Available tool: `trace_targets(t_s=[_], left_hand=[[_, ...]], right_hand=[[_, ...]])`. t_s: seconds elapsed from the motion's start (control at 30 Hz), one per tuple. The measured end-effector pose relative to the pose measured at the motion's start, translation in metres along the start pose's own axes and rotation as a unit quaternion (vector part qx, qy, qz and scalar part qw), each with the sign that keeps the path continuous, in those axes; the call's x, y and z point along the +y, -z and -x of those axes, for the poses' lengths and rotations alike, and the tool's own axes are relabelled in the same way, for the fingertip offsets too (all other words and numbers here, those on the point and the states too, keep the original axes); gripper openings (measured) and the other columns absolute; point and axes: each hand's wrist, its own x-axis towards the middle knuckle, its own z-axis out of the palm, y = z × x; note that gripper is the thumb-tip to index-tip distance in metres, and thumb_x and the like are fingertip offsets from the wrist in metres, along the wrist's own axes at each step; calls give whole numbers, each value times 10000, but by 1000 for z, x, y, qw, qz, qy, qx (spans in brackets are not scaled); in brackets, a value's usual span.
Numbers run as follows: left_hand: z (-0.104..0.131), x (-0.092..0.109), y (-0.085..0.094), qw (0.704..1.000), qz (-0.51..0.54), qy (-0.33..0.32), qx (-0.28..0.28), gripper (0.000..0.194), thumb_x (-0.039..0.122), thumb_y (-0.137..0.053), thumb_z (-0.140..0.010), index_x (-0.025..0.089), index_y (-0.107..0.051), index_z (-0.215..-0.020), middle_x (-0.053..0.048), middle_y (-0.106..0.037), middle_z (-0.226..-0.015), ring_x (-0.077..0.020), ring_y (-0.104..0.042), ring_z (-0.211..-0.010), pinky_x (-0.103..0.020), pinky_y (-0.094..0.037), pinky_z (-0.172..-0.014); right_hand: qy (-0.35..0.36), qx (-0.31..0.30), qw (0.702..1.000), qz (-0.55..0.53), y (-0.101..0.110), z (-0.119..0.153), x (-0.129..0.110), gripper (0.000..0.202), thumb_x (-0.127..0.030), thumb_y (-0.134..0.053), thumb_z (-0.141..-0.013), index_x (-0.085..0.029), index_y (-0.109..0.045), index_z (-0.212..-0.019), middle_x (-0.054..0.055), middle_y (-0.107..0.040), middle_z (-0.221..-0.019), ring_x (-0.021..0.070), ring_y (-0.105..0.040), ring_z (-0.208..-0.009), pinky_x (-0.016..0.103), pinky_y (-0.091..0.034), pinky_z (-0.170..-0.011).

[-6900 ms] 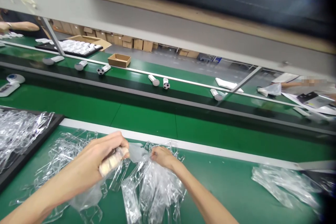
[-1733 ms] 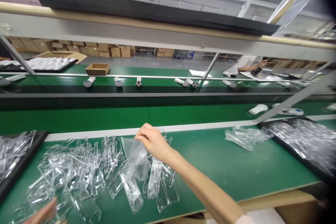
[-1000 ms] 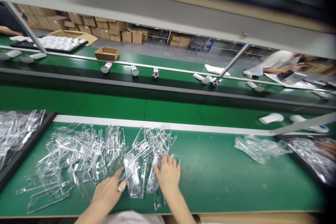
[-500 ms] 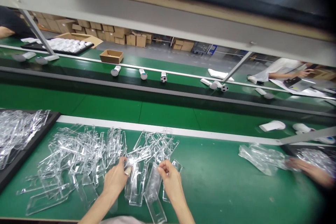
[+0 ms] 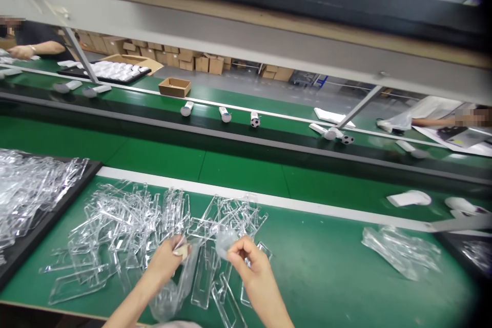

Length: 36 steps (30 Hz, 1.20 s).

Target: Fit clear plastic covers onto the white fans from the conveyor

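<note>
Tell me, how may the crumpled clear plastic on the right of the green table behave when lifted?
The crumpled clear plastic will probably sag and fold, since its creases look soft. It seems light, as no bulky shape shows inside. Its gloss suggests it may slip.

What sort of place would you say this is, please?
Probably a factory assembly or packing line: white parts sit spaced along a dark belt, clear plastic pieces are heaped on the green worktop, and cardboard boxes are stacked behind.

Bare left hand (image 5: 166, 261) and right hand (image 5: 251, 266), forearms (image 5: 134, 297) uncovered; pale greyish clothing (image 5: 177, 324) partly visible.
</note>
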Motion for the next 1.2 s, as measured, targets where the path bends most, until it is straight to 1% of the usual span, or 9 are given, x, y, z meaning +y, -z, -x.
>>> trace_targets(t_s=[0.13,0.23,0.4,0.5,0.57,0.7,0.83,1.03,1.2], left_hand=[[24,7,23,987,127,-96,-14,210,383,-505,-769,196,-470,-680,26,-487,-641,-143,-468,-638,-239,-372,-612],[35,13,35,977,180,-115,-20,239,421,-523,-790,192,-487,-733,28,-464,-657,-134,-439,-637,-235,-352,-593],[44,22,43,971,189,-142,-32,258,452,-523,-811,196,-513,-780,32,-475,-657,-123,-426,-616,-227,-339,-574],[46,26,45,970,186,-153,-43,260,459,-529,-811,200,-535,-789,28,-498,-655,-123,-447,-608,-225,-354,-569],[46,28,47,968,194,-154,-38,259,459,-547,-797,200,-561,-789,4,-564,-717,-142,-512,-657,-231,-396,-604],[45,29,53,957,260,-112,69,285,463,-604,-741,203,-616,-858,-49,-660,-911,-203,-600,-797,-278,-460,-701],[47,29,65,927,314,-93,183,236,410,-640,-706,207,-618,-825,6,-630,-658,-171,-582,-658,-254,-444,-633],[51,28,74,914,328,-129,200,155,331,-619,-696,206,-626,-787,35,-544,-594,-132,-498,-574,-228,-392,-568],[54,26,80,922,301,-121,209,205,397,-611,-724,213,-611,-815,44,-477,-557,-116,-404,-518,-222,-326,-507]], right_hand=[[7,-69,997,36,0,4,-19,131,-164,-533,-763,-204,-553,-641,-35,-518,-666,124,-475,-638,237,-352,-619],[7,-124,991,52,-5,0,-30,134,-120,-517,-756,-210,-580,-678,-36,-543,-697,123,-497,-670,236,-360,-643],[-20,-143,988,51,-20,-15,-38,407,-129,-519,-773,-288,-557,-1145,-45,-564,-777,138,-526,-737,251,-391,-694],[13,-114,989,95,-27,-20,-43,173,-131,-505,-801,-224,-650,-812,-29,-575,-728,130,-519,-695,241,-365,-658],[40,-99,988,112,-28,-20,-47,204,-125,-495,-818,-201,-609,-667,-26,-566,-693,122,-512,-671,233,-344,-631],[57,-112,984,126,-27,-15,-54,201,-149,-472,-853,-209,-577,-693,-35,-549,-703,114,-497,-668,224,-325,-616],[33,-144,978,145,-27,-17,-55,174,-101,-485,-808,-203,-538,-677,-38,-505,-710,108,-472,-651,223,-319,-600],[1,-161,983,90,-25,-26,-57,142,-92,-517,-743,-195,-531,-645,-34,-473,-700,111,-444,-633,230,-329,-591],[-10,-172,983,63,-17,-29,-70,106,-123,-548,-715,-194,-558,-636,-39,-471,-677,103,-420,-609,232,-321,-577]])
